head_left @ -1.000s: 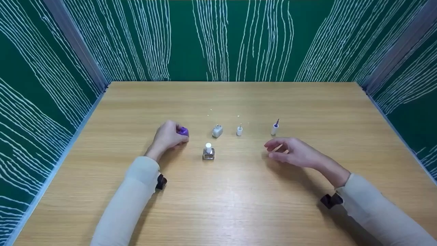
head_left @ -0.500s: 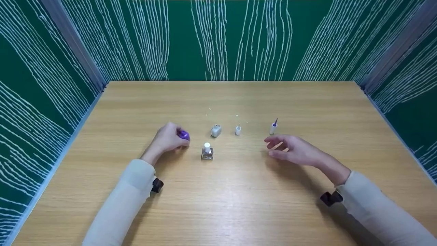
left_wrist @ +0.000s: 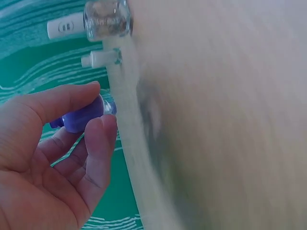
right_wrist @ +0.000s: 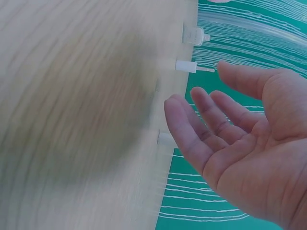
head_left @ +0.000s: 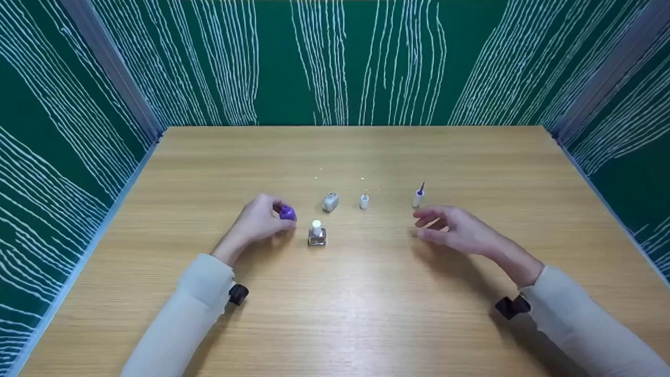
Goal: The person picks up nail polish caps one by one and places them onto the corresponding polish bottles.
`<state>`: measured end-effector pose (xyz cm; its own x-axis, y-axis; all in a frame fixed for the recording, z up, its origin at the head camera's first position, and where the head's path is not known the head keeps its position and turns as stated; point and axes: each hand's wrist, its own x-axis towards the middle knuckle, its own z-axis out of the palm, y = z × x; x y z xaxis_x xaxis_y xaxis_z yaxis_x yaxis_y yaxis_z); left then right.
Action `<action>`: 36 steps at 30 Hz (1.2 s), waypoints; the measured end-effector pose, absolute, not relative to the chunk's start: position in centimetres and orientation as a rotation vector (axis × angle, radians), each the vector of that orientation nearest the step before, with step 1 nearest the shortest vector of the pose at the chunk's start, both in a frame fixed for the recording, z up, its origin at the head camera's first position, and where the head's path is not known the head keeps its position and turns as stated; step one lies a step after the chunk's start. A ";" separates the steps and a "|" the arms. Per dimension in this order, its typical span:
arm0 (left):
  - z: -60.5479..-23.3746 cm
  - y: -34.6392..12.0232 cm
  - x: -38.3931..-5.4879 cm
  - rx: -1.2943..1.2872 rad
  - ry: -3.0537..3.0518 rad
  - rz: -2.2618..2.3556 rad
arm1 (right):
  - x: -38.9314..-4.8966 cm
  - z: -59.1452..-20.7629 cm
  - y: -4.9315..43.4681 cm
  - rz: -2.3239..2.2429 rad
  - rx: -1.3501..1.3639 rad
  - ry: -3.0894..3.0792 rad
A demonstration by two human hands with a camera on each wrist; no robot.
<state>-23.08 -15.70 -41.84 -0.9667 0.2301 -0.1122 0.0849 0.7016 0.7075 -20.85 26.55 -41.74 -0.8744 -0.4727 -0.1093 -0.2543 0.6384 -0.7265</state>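
the left hand (head_left: 259, 221), fingers pinching the purple bottle (head_left: 287, 213), had edged nearer the white-capped bottle (head_left: 316, 237) (placing seemingly unfinished); the right hand (head_left: 460, 230) curved loosely, fingers parted and empty.

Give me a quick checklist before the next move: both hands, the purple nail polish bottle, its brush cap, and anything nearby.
1. Left hand gripping the purple nail polish bottle: ok, pinched.
2. Bottle closed: not ok, no cap on its neck.
3. Bottle base clear of the table: cannot tell.
4. Right hand free: ok, holding nothing.
5. Purple-tipped brush cap upright: ok, standing brush up just beyond the right hand, not held.
6. Nearby white-capped nail polish bottle closed and upright: ok.
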 end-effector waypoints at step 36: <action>-41.4 -15.7 -21.1 0.390 2.702 1.029 | -25.1 -43.1 27.7 -1.505 0.114 2.374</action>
<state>-21.15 -15.67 -41.37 -0.9397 0.3230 -0.1126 0.1663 0.7190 0.6748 -25.11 27.74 -43.15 -0.9434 -0.1059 -0.3144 0.2392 0.4396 -0.8658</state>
